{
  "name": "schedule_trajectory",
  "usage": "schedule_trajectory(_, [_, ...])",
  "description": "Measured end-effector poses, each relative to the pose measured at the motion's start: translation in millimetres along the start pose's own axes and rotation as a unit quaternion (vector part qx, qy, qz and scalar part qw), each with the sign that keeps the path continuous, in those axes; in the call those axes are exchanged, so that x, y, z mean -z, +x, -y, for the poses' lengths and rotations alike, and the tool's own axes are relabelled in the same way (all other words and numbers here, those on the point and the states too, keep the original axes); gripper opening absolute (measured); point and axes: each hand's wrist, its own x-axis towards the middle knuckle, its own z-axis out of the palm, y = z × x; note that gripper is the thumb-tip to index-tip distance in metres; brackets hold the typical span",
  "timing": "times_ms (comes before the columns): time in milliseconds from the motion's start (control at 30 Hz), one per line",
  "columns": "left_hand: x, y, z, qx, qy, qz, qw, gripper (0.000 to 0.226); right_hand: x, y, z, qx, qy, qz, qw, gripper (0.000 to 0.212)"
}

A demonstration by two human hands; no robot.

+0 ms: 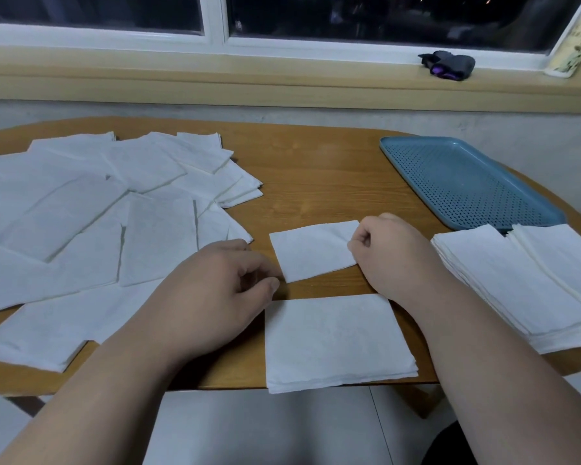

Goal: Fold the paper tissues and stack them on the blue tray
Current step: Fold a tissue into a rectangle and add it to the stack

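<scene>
head view. i log a folded tissue point(311, 251) lying flat at the centre of the surface point(316, 169), between both hands. right hand point(391, 255): grip curled tight, pinching the tissue's right edge. left hand point(215, 293): fingers curled, thumb and forefinger meeting at the tissue's near-left corner; i cannot tell whether that grip has any paper. blue tray point(467, 182) sits far right, well apart from the folded tissue. a stack of tissues point(524, 290) overlaps the tray's near corner. loose tissues point(81, 213) are spread overlapping across the left side. a folded pile point(336, 340) lies at the near edge, between the forearms.
</scene>
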Motion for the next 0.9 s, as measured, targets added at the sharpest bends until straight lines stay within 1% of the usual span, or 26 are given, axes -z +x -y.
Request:
schedule_trajectory(67, [0.3,2.1,-0.2,0.005,-0.001,-0.01,1.0,0.012,-0.7,-2.2,-1.4,0.009,0.008,-0.002,1.0,0.021])
schedule_trajectory(167, [-0.5,4.7,0.0,0.015,-0.008,-0.03,0.999,0.012,4.9,-7.5,-1.3,0.005,0.068,-0.014,0.998,0.019])
schedule_trajectory(200, [-0.7,5.5,-0.3,0.015,-0.009,-0.041,0.999,0.019,8.2,-10.5,-0.6,0.002,0.093,-0.022,0.995,0.018])
schedule_trajectory(267, [-0.3,6.3,-1.4,0.021,-0.017,-0.052,0.998,0.043,15.8,-18.5,1.8,-0.004,0.141,-0.035,0.989,0.015])
schedule_trajectory(333, [1.6,6.2,-3.5,0.039,-0.038,-0.042,0.998,0.06,21.6,-27.5,4.1,-0.007,0.18,-0.031,0.983,0.014])
schedule_trajectory(400, [2.5,5.1,-5.8,0.051,-0.051,-0.03,0.997,0.069,25.5,-36.6,6.4,-0.009,0.206,-0.023,0.978,0.014])
schedule_trajectory(467, [1.8,3.5,-8.4,0.044,-0.052,-0.03,0.997,0.074,28.8,-43.2,7.6,-0.005,0.232,-0.026,0.972,0.015])
schedule_trajectory(533, [0.1,2.1,-13.1,0.036,-0.061,-0.034,0.997,0.07,32.8,-48.5,8.5,-0.002,0.253,-0.026,0.967,0.016])
schedule_trajectory(600, [-1.4,2.4,-15.9,0.035,-0.084,-0.054,0.994,0.063,36.2,-52.9,8.2,-0.001,0.26,-0.016,0.966,0.016])
schedule_trajectory(667, [-2.1,2.2,-17.6,0.032,-0.129,-0.081,0.988,0.053,38.5,-56.9,7.5,0.002,0.272,-0.012,0.962,0.016])
schedule_trajectory(733, [-1.3,-1.3,-22.8,0.025,-0.204,-0.087,0.975,0.04,39.5,-59.3,5.7,0.005,0.304,-0.005,0.953,0.015])
schedule_trajectory(800, [0.7,-5.7,-26.2,-0.001,-0.276,-0.07,0.959,0.033,37.9,-59.0,1.6,0.008,0.351,0.034,0.936,0.014])
schedule_trajectory(900, [4.1,-11.9,-24.9,-0.043,-0.318,-0.012,0.947,0.017,34.9,-58.9,-0.4,0.035,0.384,0.111,0.916,0.024])
